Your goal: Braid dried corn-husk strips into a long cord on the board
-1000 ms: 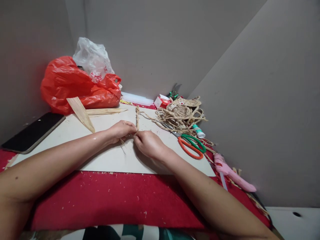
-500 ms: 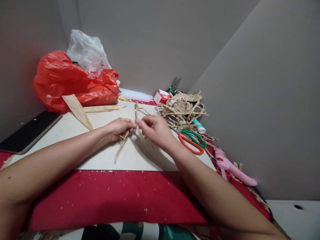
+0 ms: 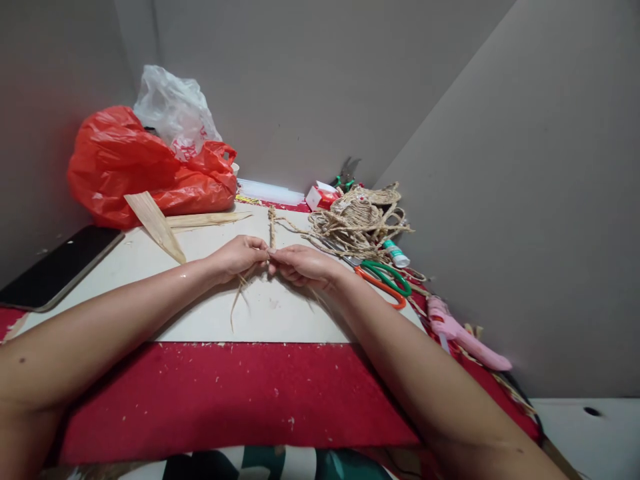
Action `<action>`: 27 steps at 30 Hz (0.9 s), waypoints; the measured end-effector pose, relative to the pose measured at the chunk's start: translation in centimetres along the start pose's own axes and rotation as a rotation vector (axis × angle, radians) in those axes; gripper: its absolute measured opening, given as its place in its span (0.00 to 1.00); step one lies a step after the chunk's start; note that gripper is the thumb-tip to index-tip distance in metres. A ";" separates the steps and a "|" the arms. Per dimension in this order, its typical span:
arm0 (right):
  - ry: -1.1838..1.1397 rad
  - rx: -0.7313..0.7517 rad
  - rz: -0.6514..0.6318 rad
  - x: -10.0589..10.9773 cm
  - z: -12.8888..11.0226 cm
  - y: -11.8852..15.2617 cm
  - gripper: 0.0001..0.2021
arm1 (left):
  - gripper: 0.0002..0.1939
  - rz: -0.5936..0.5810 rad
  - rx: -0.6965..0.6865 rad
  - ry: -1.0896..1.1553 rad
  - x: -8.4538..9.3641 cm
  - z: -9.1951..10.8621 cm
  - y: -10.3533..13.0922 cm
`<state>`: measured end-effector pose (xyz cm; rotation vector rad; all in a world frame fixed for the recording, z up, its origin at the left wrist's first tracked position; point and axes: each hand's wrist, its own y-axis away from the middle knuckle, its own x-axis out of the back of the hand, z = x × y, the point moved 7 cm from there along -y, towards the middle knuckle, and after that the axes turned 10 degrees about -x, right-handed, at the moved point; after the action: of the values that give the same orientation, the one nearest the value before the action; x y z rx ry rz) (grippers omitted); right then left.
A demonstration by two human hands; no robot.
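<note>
My left hand (image 3: 241, 257) and my right hand (image 3: 306, 265) meet at the fingertips over the white board (image 3: 200, 320). Both are closed on the near end of a braided straw cord (image 3: 272, 230), which runs away from me along the board. Loose straw strands (image 3: 240, 293) hang below my left hand, and more trail under my right palm. The exact spot where the fingers pinch is partly hidden. From the cord's side a thin twisted strand leads right to a heap of straw rope (image 3: 357, 217).
Scissors (image 3: 385, 280), a glue stick (image 3: 397, 254) and a pink glue gun (image 3: 465, 337) lie at right. Pruning shears (image 3: 347, 175) and a small red-white box (image 3: 323, 196) stand behind. At left are dry husk strips (image 3: 157, 227), a phone (image 3: 60, 267) and a red plastic bag (image 3: 125, 170).
My right hand has lowered and turned flatter, its fingertips now against those of my left. The strands under it have swung in closer to the palm. My left hand has hardly moved.
</note>
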<state>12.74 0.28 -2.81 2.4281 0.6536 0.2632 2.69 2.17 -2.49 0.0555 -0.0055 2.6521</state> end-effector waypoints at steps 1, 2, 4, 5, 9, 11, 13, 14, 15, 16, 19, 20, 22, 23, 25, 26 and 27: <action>-0.015 -0.019 -0.039 0.0 0.2 -0.1 0.16 | 0.03 0.000 -0.039 -0.054 0.2 0.1 -0.1; -0.049 -0.036 -0.083 0.0 0.4 -0.3 0.16 | 0.02 0.005 -0.087 -0.107 0.3 0.3 -0.3; -0.160 -0.061 -0.169 -0.3 0.7 -0.6 0.16 | 0.02 0.016 -0.188 -0.206 0.6 0.9 -0.4; -0.228 -0.073 -0.204 -0.4 0.8 -0.6 0.16 | 0.03 0.018 -0.227 -0.250 0.8 1.3 -0.4; -0.471 -0.093 -0.254 -1.3 1.0 -0.6 0.13 | 0.06 0.013 -0.312 -0.381 1.1 2.2 -0.2; -0.554 -0.084 -0.245 -1.7 0.9 -0.4 0.12 | 0.07 0.000 -0.336 -0.397 1.2 2.5 -0.2; -0.624 -0.066 -0.235 -2.0 0.7 -0.2 0.11 | 0.07 -0.010 -0.331 -0.376 1.3 2.6 -0.3; -0.646 -0.058 -0.229 -2.1 0.6 -0.1 0.11 | 0.07 -0.011 -0.320 -0.362 1.3 2.6 -0.3; -0.659 -0.050 -0.218 -2.1 0.5 -0.1 0.10 | 0.07 -0.007 -0.305 -0.356 1.3 2.6 -0.4; -0.661 -0.043 -0.200 -2.2 0.5 0.0 0.10 | 0.07 0.001 -0.288 -0.356 1.4 2.6 -0.4; -0.602 -0.022 -0.091 -2.0 0.7 -0.2 0.09 | 0.07 0.015 -0.229 -0.392 1.4 2.5 -0.3; -0.570 -0.008 -0.041 -1.9 0.8 -0.2 0.09 | 0.07 0.013 -0.211 -0.411 1.3 2.4 -0.2; -0.513 0.033 0.049 -1.9 0.8 -0.2 0.10 | 0.07 0.004 -0.178 -0.456 1.0 2.4 0.1; -0.495 0.054 0.082 -1.9 0.8 -0.2 0.10 | 0.07 0.005 -0.167 -0.488 0.9 2.4 0.2; -0.486 0.088 0.138 -1.9 0.7 -0.1 0.10 | 0.07 0.015 -0.167 -0.564 0.6 2.6 0.5; -0.488 0.097 0.162 -1.9 0.8 0.0 0.11 | 0.07 0.026 -0.178 -0.601 0.4 2.8 0.7; -0.493 0.102 0.187 -1.9 0.8 0.1 0.11 | 0.07 0.039 -0.196 -0.634 0.3 3.0 0.9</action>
<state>11.43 -1.12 -3.46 2.5134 0.2250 -0.2969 2.17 1.50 0.50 0.8270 -0.4755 2.5426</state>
